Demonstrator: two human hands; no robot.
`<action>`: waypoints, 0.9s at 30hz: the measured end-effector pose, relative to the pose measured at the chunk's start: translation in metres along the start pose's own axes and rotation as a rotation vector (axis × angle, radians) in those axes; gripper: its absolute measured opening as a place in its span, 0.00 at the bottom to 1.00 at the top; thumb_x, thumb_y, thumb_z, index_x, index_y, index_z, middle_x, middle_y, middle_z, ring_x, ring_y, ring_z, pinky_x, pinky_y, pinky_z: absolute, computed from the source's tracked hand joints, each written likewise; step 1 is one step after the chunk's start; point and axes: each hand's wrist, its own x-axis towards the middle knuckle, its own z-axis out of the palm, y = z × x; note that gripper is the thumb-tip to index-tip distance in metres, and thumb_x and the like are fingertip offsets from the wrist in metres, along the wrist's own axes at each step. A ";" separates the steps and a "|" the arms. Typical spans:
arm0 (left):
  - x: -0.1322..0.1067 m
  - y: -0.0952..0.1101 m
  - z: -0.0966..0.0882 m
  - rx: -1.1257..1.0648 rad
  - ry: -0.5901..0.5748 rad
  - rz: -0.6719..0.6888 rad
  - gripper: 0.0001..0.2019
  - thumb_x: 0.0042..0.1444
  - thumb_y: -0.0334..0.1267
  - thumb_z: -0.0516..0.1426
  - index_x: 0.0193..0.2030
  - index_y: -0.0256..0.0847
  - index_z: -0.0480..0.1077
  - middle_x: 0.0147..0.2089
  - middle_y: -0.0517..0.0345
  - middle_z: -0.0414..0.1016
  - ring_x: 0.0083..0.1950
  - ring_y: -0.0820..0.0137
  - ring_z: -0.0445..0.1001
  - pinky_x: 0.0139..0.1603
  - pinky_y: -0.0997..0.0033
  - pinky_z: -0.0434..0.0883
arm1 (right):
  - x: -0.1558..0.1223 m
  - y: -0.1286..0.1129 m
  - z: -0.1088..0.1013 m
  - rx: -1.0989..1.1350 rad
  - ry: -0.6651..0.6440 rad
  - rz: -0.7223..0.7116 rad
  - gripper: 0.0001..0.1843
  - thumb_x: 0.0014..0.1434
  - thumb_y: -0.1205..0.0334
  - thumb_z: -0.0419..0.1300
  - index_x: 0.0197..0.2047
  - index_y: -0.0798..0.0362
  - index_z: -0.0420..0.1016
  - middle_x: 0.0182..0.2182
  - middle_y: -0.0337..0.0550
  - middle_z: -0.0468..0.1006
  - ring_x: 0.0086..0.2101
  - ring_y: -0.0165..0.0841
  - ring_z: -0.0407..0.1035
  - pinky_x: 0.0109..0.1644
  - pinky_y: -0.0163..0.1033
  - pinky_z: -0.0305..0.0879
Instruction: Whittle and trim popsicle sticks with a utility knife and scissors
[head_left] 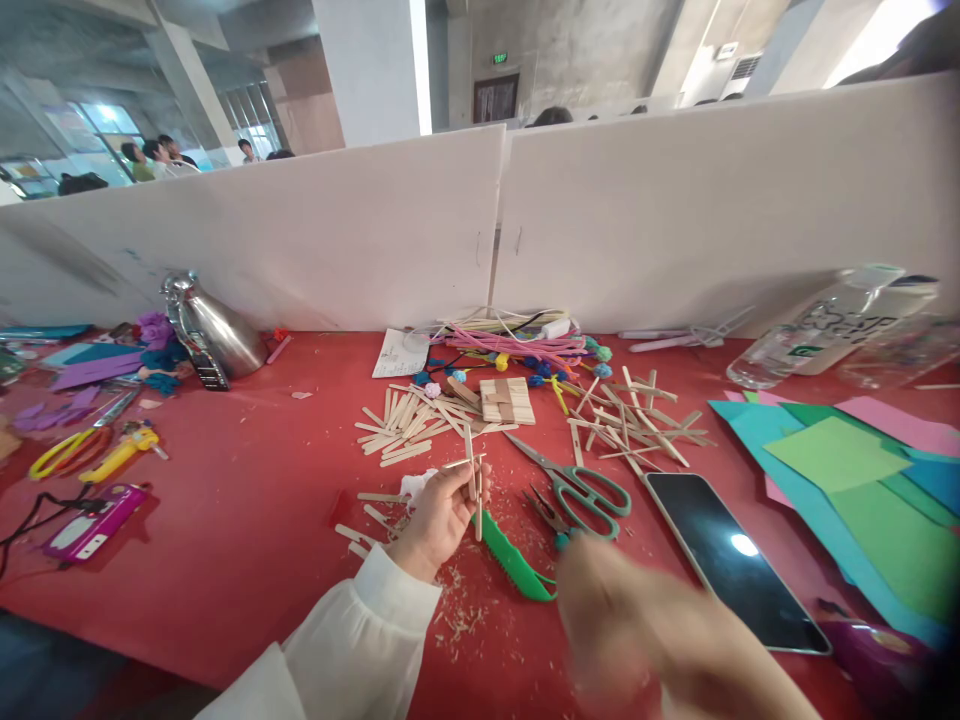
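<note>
My left hand [436,518] is closed around a small piece made of crossed wooden craft sticks [478,500], held above the table. My right hand [607,610] is smeared by motion, so its fingers and anything in them cannot be made out. Just beyond it are pliers [546,512] with a teal handle, partly hidden by the hand. Grey-green handled scissors [589,492] lie open beside them. Below my left hand rests a green-handled cutting tool [514,562] among wood shavings [466,612].
Loose craft sticks [405,428] and joined sticks [645,415] lie ahead on the red table [300,500]. At right are a phone [735,555], coloured paper [832,455] and bottles [847,315]. A metal jug [225,325] and glue gun [124,450] sit left. A white partition [337,240] stands behind.
</note>
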 end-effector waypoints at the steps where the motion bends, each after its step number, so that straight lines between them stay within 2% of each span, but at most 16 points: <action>1: -0.001 0.000 0.001 0.003 -0.009 -0.010 0.07 0.45 0.35 0.61 0.29 0.33 0.73 0.31 0.54 0.74 0.29 0.75 0.69 0.32 0.75 0.66 | 0.038 -0.013 -0.018 -0.015 0.027 0.043 0.10 0.58 0.55 0.55 0.44 0.38 0.70 0.40 0.40 0.75 0.41 0.35 0.69 0.40 0.40 0.67; 3: -0.003 0.000 0.002 0.009 -0.031 -0.025 0.07 0.45 0.35 0.62 0.29 0.32 0.73 0.29 0.55 0.73 0.28 0.76 0.68 0.32 0.76 0.65 | 0.100 -0.038 -0.039 -0.075 0.029 0.309 0.11 0.55 0.53 0.57 0.41 0.46 0.71 0.34 0.43 0.77 0.34 0.36 0.71 0.38 0.41 0.66; 4: -0.004 0.000 0.003 0.010 -0.038 -0.032 0.08 0.45 0.36 0.62 0.29 0.32 0.73 0.28 0.56 0.72 0.27 0.76 0.68 0.31 0.76 0.65 | 0.121 -0.048 -0.041 -0.074 0.027 0.373 0.12 0.54 0.51 0.57 0.38 0.49 0.72 0.30 0.43 0.78 0.30 0.36 0.72 0.34 0.40 0.66; 6: -0.005 -0.001 0.004 0.002 -0.037 -0.048 0.09 0.45 0.37 0.62 0.30 0.32 0.74 0.27 0.57 0.72 0.27 0.77 0.67 0.30 0.78 0.64 | 0.141 -0.059 -0.032 -0.025 0.004 0.439 0.12 0.50 0.51 0.59 0.33 0.50 0.72 0.24 0.41 0.77 0.25 0.35 0.71 0.28 0.37 0.64; 8: -0.006 0.000 0.005 -0.011 -0.034 -0.051 0.09 0.46 0.38 0.62 0.30 0.33 0.74 0.28 0.57 0.72 0.27 0.78 0.67 0.30 0.78 0.64 | 0.141 -0.058 -0.017 0.025 0.024 0.456 0.09 0.51 0.54 0.57 0.27 0.50 0.70 0.21 0.39 0.74 0.22 0.34 0.68 0.26 0.36 0.62; 10: -0.007 0.001 0.006 -0.013 -0.040 -0.037 0.09 0.45 0.37 0.62 0.30 0.33 0.73 0.28 0.57 0.73 0.28 0.77 0.68 0.31 0.77 0.65 | 0.134 -0.053 -0.009 0.058 0.054 0.472 0.10 0.54 0.56 0.53 0.24 0.50 0.66 0.19 0.38 0.71 0.20 0.32 0.66 0.24 0.35 0.60; 13: -0.007 0.004 0.006 -0.027 -0.035 -0.052 0.08 0.45 0.35 0.62 0.30 0.32 0.72 0.30 0.55 0.73 0.29 0.76 0.69 0.32 0.77 0.66 | 0.129 -0.045 -0.017 0.132 0.065 0.496 0.11 0.56 0.56 0.49 0.25 0.50 0.63 0.16 0.35 0.66 0.18 0.30 0.63 0.21 0.33 0.59; 15: -0.007 0.007 0.006 -0.072 -0.032 -0.103 0.06 0.46 0.33 0.61 0.27 0.33 0.68 0.26 0.58 0.71 0.24 0.79 0.66 0.26 0.80 0.64 | 0.129 -0.044 -0.029 0.186 0.040 0.493 0.11 0.57 0.55 0.49 0.28 0.51 0.65 0.16 0.33 0.65 0.17 0.28 0.62 0.20 0.32 0.58; 18: -0.006 0.010 0.005 -0.132 -0.057 -0.197 0.10 0.47 0.28 0.59 0.22 0.35 0.60 0.18 0.67 0.59 0.16 0.84 0.54 0.16 0.85 0.52 | 0.131 -0.048 -0.041 0.218 0.054 0.482 0.13 0.56 0.53 0.51 0.31 0.53 0.70 0.18 0.33 0.64 0.18 0.27 0.58 0.21 0.32 0.57; 21: -0.005 0.014 0.005 -0.153 -0.080 -0.282 0.12 0.50 0.28 0.56 0.22 0.37 0.54 0.16 0.70 0.47 0.14 0.84 0.47 0.13 0.85 0.45 | 0.130 -0.049 -0.044 0.224 0.096 0.497 0.15 0.56 0.52 0.51 0.31 0.54 0.71 0.17 0.33 0.60 0.19 0.26 0.54 0.21 0.32 0.53; 27: -0.007 0.020 0.004 -0.146 -0.116 -0.369 0.15 0.53 0.29 0.52 0.21 0.38 0.49 0.17 0.71 0.38 0.14 0.83 0.41 0.12 0.85 0.40 | 0.128 -0.045 -0.043 0.240 0.142 0.551 0.16 0.55 0.52 0.51 0.30 0.56 0.71 0.17 0.32 0.56 0.19 0.26 0.52 0.21 0.32 0.52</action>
